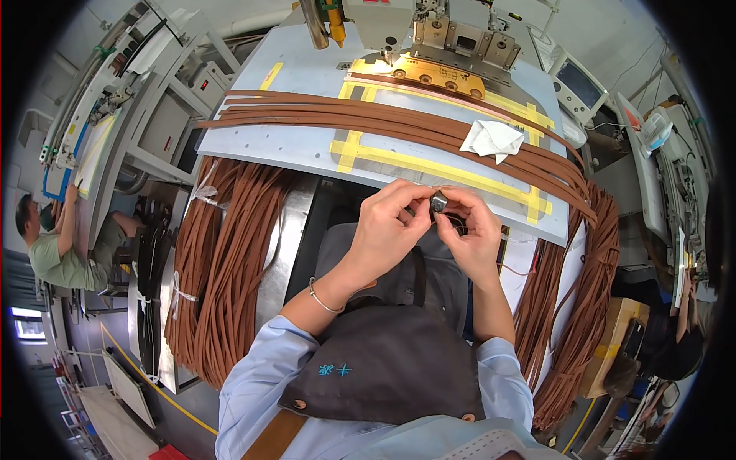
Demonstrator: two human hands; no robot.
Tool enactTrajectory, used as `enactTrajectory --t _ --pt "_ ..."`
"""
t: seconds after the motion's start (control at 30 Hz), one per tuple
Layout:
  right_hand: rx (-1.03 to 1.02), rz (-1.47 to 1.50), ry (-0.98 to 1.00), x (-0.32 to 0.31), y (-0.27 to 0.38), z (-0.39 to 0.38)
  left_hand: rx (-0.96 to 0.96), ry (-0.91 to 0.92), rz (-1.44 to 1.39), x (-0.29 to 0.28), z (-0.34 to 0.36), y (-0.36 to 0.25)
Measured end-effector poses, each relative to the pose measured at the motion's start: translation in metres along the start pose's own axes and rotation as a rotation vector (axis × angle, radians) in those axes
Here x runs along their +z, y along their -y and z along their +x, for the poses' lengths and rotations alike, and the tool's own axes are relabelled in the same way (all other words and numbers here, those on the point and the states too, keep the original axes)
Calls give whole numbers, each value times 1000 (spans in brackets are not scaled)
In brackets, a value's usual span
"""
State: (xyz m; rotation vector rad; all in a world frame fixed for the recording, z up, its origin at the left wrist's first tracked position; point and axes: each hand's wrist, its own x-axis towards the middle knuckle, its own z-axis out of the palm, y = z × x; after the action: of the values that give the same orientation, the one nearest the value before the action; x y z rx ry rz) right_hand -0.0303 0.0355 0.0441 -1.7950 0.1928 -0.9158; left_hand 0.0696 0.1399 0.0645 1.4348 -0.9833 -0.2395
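Pale blue fabric crosses the lower edge, with the dark apron just beyond it. Above the apron, the left hand and the right hand meet in front of the table's near edge, both grasping one small dark part between thumb and fingertips. What exactly the part is, I cannot tell. A bracelet circles the left wrist.

Across the pale table lie long brown straps, and a folded white cloth rests on them toward the right. Yellow tape marks the tabletop. At the far side stands a machine with a yellow plate at its foot; a screen is to its right. Thick brown bundles hang left of the person, others right. Far left, a co-worker sits at another machine.
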Motion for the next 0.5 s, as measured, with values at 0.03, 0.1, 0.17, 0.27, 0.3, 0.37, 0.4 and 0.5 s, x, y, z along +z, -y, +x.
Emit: enactTrajectory --t 0.03,0.1,0.17,0.27,0.3,0.37,0.4,0.5 --pt "-29 -31 -6 2 1 0 -21 -39 5 1 -1 2" --pt "-58 -63 -11 4 1 0 -76 -39 5 -1 0 3" --pt "-40 -20 -38 6 -1 0 -130 -37 3 -3 2 7" --pt "24 92 -19 5 -1 0 -247 48 -55 -6 6 11" --pt "22 86 -24 5 -2 1 -156 37 25 -7 9 11" --pt "257 359 24 6 -6 5 -23 8 162 -7 14 7" --pt "254 350 15 7 -9 6 -17 15 153 -6 15 8" --pt "231 536 35 9 -13 13 130 -8 370 -7 18 12"
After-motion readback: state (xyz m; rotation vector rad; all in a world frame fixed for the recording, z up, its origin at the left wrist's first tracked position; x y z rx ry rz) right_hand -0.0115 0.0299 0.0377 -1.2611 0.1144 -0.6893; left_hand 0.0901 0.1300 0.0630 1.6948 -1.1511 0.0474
